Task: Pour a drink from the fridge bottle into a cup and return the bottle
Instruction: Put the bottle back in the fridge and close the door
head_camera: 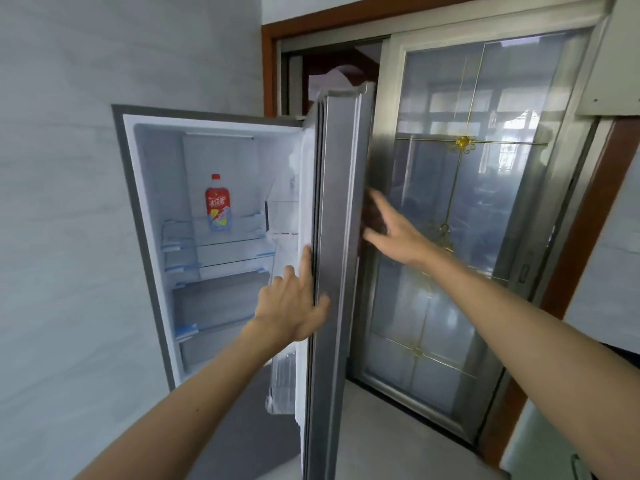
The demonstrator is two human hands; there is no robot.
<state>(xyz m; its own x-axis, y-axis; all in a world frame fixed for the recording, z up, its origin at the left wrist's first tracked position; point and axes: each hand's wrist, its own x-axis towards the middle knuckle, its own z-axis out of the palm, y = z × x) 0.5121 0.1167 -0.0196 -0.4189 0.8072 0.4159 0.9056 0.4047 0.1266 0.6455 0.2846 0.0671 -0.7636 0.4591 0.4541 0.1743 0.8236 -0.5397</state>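
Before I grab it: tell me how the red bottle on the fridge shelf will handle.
The bottle stands tall and narrow on the glass shelf, so a nudge may tip it. Its glossy plastic, probably cold, could be slippery.

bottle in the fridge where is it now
Head view: the bottle stands upright on a glass shelf inside the open fridge, left of the door and above the left hand.

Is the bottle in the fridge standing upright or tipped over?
Upright: the bottle stands on the glass shelf, red cap on top.
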